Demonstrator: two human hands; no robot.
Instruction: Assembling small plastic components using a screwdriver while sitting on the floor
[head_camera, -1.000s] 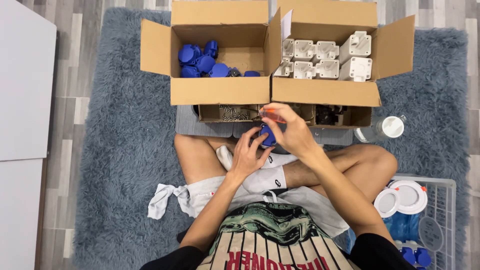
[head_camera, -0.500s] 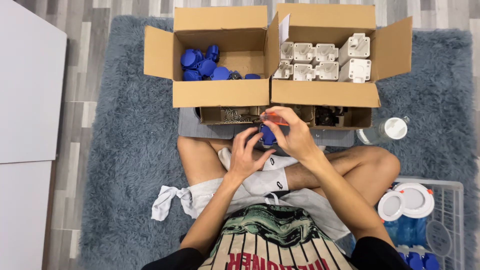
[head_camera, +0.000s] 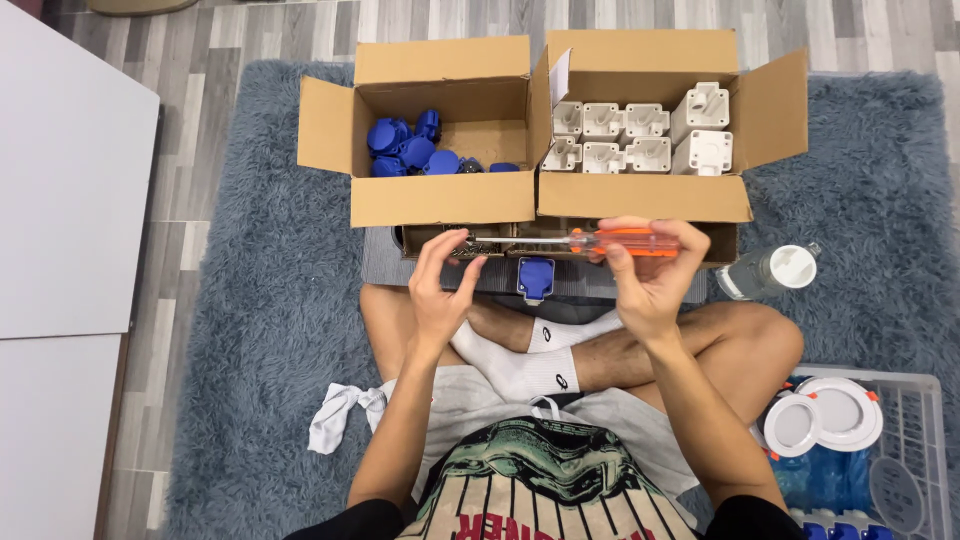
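Seated cross-legged on a shaggy blue-grey rug (head_camera: 240, 330), in white socks, grey shorts and a striped printed shirt. A crumpled white cloth (head_camera: 340, 415) beside the left thigh. At the lower right, a clear plastic basket (head_camera: 915, 440) holding round white discs and blue pieces.

Above the shins, both hands raised side by side. Left hand (head_camera: 438, 285) with fingers curled around the metal tip end of a screwdriver (head_camera: 570, 243), pinching something small there, possibly a screw; too small to tell. Right hand (head_camera: 650, 280) closed around the orange handle of the screwdriver, thumb along the near side, fingertips over the top. Screwdriver held level, shaft running from the right hand across to the left hand, just in front of the near wall of the boxes.

Between the hands and slightly lower, a blue socket cover (head_camera: 535, 277) lying on a low grey tray (head_camera: 385, 265), free of both hands. To the right, a clear plastic bottle (head_camera: 765, 270) with a white cap lying on its side on the rug.

Beyond, two open cardboard boxes touching side by side: the left box (head_camera: 440, 200) with a heap of blue parts in its far left corner, the right box (head_camera: 640, 198) with rows of white moulded housings. Farther still, grey plank floor; along the left edge, a white panel (head_camera: 60, 200).
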